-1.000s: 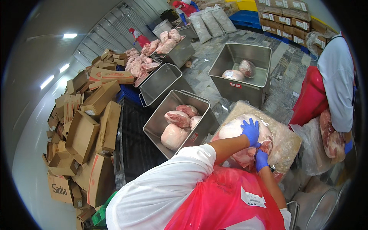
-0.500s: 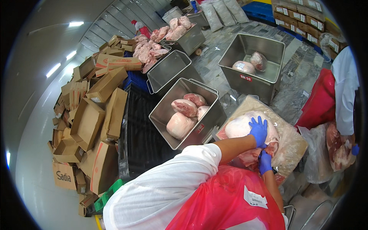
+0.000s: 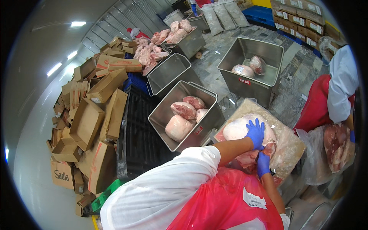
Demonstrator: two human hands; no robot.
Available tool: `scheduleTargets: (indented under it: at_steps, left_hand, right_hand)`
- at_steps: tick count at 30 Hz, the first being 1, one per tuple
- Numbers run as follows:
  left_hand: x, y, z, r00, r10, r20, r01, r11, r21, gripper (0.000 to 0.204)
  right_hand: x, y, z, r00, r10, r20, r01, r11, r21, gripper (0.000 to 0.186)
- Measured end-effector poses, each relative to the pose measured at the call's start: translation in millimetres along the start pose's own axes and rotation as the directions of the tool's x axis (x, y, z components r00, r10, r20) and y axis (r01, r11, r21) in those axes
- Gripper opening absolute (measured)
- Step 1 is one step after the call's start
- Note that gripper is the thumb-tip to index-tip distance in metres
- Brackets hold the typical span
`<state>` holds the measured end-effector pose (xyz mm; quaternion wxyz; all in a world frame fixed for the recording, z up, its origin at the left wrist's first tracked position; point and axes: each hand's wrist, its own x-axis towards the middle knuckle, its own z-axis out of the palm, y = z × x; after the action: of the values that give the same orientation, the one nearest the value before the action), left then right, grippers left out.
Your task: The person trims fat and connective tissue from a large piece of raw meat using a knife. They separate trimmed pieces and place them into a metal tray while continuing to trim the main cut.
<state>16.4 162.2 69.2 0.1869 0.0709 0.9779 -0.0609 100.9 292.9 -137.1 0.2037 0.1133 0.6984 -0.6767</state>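
A large pale, fat-covered cut of raw meat (image 3: 236, 129) lies on a plastic-wrapped board or block (image 3: 289, 142) before me. My left hand (image 3: 256, 134), in a blue glove, rests flat on its top with fingers spread. Lower down, at the red cut end near me, my right hand (image 3: 263, 164) is closed, its wrist bent toward the meat. Whatever its fingers grip is hidden. Just left of the board, a steel tub (image 3: 174, 90) holds several pieces of meat (image 3: 178, 127).
Another steel tub (image 3: 251, 42) beyond the board holds two wrapped pieces. Opened cardboard boxes (image 3: 87, 124) are heaped at left beside a black pallet (image 3: 140, 142). A co-worker in a red apron (image 3: 314, 101) stands at right by bagged meat (image 3: 337, 147). Meat-filled tubs (image 3: 189, 43) stand farther back.
The view has shifted slightly. My hands keep nearly the same places on the meat. At right, the co-worker's arm has come lower toward the bagged meat.
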Motion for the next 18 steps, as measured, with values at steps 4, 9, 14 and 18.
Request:
scheduleTargets:
  at_steps: [4,9,14,18]
  left_hand:
    - [2,9,-1,0.999,0.044,-0.022,-0.044,0.999,0.002,0.139]
    - [2,4,13,1.000,0.025,0.013,-0.026,0.999,0.026,0.138]
    - [2,3,10,0.999,0.047,-0.002,-0.047,0.999,-0.012,0.133]
    - [15,-4,29,0.981,0.126,-0.150,-0.123,0.992,0.030,0.124]
  right_hand:
    - [21,65,-6,0.967,-0.254,0.017,0.245,0.908,-0.341,0.027]
    - [-19,15,14,0.997,0.024,-0.072,-0.014,0.992,0.128,0.028]
    - [-6,46,19,0.919,-0.368,-0.144,0.337,0.920,-0.200,0.021]
    - [-33,22,12,0.904,-0.427,0.007,0.324,0.676,-0.662,0.023]
